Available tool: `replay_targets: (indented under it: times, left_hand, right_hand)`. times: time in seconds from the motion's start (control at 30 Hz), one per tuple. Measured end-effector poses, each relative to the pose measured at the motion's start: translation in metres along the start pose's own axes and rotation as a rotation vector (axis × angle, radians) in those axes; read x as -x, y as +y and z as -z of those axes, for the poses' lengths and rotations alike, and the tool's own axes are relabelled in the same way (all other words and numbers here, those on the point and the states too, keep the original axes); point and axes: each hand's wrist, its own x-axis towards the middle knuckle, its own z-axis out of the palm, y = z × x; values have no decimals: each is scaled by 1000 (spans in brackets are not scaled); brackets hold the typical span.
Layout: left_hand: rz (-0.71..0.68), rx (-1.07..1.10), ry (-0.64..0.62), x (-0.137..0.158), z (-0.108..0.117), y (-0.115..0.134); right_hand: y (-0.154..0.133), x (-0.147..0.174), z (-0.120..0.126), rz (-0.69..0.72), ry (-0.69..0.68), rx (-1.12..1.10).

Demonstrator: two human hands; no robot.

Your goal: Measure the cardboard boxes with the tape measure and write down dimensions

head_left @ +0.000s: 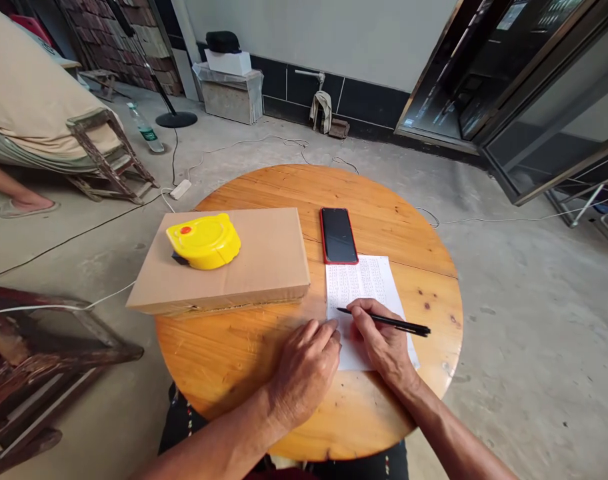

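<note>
A black pen is pinched in my right hand, its tip pointing left over the sheet of paper. Rows of small writing fill the upper part of that sheet; the lower part I can see is blank. My left hand lies palm down on the wooden table, fingers loosely bent and holding nothing, with its fingertips on the paper's left edge. A phone in a red case rests screen up on the top edge of the paper.
On the round wooden table, a cardboard box sits at the left with a yellow tape-measure-shaped thing on top. Wooden stools, a water bottle, a power strip and cables are on the floor. Another person's foot shows at far left.
</note>
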Motion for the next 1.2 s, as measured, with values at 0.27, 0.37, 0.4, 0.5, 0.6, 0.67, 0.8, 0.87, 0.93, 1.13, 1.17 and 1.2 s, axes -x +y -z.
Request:
replay_targets:
  times: [0.27, 0.37, 0.4, 0.5, 0.6, 0.67, 0.8, 0.87, 0.93, 1.13, 1.17, 1.2]
  left_hand:
    - [20, 10, 0, 1, 1, 1]
    - [25, 12, 19, 1, 1, 1]
    - [30, 13, 22, 1, 1, 1]
    - [44, 21, 19, 1, 1, 1]
    - [47, 19, 10, 1, 2, 1]
    - [41, 19, 7, 1, 2, 1]
    - [42, 23, 10, 1, 2, 1]
    - [47, 24, 6, 1, 2, 1]
    - [51, 27, 7, 0, 2, 1]
    - [50, 33, 9, 0, 3, 0]
    - [50, 34, 9, 0, 3, 0]
    - [50, 34, 11, 0, 3, 0]
  right_hand:
    - [10, 2, -8, 28, -9, 121]
    - [10, 2, -7, 65, -8, 190]
    - [9, 1, -7, 74, -8, 206]
    - [8, 1, -8, 103, -15, 250]
    - [9, 1, -9, 125, -27, 275]
    - [10, 2, -8, 132, -27, 284]
    - [11, 1, -8, 133, -28, 310]
    - [11, 1, -8, 135, -30, 317]
    - [11, 0, -8, 143, -32, 324]
    - [9, 0, -8, 136, -46, 330]
    - [9, 0, -8, 136, -48, 329]
    - [9, 0, -8, 136, -50, 329]
